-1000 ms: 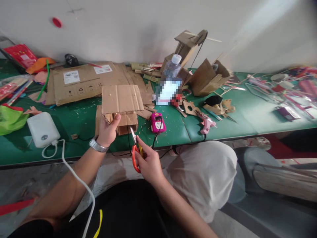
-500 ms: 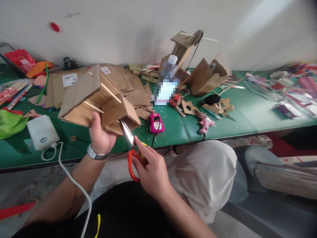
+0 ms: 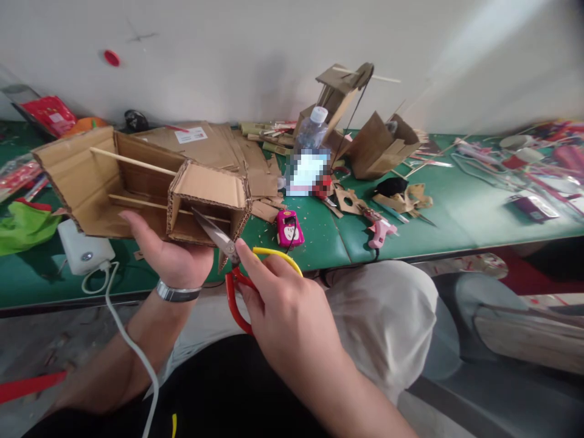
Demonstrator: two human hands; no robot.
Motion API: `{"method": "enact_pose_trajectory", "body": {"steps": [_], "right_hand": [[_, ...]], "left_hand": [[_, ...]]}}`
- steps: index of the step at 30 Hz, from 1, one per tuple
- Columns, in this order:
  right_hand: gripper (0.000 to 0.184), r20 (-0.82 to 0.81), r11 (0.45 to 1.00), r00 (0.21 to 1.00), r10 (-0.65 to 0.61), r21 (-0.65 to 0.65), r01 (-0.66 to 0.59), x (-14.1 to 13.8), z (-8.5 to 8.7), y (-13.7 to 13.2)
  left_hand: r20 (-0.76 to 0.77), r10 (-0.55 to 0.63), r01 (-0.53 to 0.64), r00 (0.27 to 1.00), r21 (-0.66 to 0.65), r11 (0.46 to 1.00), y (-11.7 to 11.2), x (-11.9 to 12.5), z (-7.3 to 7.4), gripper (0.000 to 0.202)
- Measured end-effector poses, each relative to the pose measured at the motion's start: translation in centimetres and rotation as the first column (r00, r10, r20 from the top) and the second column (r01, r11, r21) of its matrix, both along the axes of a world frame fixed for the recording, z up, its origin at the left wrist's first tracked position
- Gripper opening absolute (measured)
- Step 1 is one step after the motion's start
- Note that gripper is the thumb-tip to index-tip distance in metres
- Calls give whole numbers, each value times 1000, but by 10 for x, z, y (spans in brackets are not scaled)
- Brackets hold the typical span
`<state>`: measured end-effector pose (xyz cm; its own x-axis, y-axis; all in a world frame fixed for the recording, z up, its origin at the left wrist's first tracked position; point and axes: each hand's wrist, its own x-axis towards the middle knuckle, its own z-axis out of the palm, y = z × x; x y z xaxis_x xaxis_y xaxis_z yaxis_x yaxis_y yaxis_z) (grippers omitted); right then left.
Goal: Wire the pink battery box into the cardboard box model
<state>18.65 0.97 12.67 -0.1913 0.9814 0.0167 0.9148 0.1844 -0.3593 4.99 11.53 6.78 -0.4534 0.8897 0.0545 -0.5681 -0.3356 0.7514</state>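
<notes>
My left hand [image 3: 171, 258] holds a cardboard box structure [image 3: 137, 182] from below, tipped on its side so its open inside faces me. Thin wooden sticks [image 3: 132, 161] cross inside it. My right hand [image 3: 283, 304] grips scissors [image 3: 228, 261] with red and yellow handles. The blades are open and reach into the small cardboard compartment at the box's right end. Both hands hover above the front edge of the green table [image 3: 410, 234].
On the table lie flat cardboard sheets [image 3: 219, 143], a water bottle [image 3: 310, 143], cardboard models [image 3: 378, 143], a pink gadget [image 3: 288, 228], a pink glue gun [image 3: 379, 230] and a white power bank [image 3: 86, 255] with its cable. My knee [image 3: 383, 316] is under the table edge.
My left hand lifted the cardboard box off the table and turned it so the open side faces me. My right hand raised the scissors and put the blades into its right end.
</notes>
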Motion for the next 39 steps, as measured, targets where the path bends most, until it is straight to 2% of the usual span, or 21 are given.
{"method": "enact_pose_trajectory", "body": {"steps": [4,7,17,20,25,31,39], "right_hand": [[58,21,1000,1000,19,6,-20,-9,4,8],[59,15,1000,1000,16,24,-16,-12,5,11],[60,75,997,997,9,78,-15,-12,8,12],[60,99,996,995,-5,89,-4,-12,10,12],[60,147,997,989,-12,77,1,-12,18,14],[62,200,1000,980,4,-20,0,-14,31,16],[69,225,993,973,46,-116,-20,-15,41,17]], "left_hand": [[29,27,-30,999,101,994,0,4,3,60],[35,-5,-1,999,169,986,-1,6,5,63],[84,-75,58,994,198,978,3,1,-4,58],[87,-81,63,993,190,980,4,2,-5,56],[130,-89,68,988,155,986,1,9,2,57],[183,-136,106,974,162,981,1,14,4,59],[234,-156,145,960,64,987,5,14,5,71]]}}
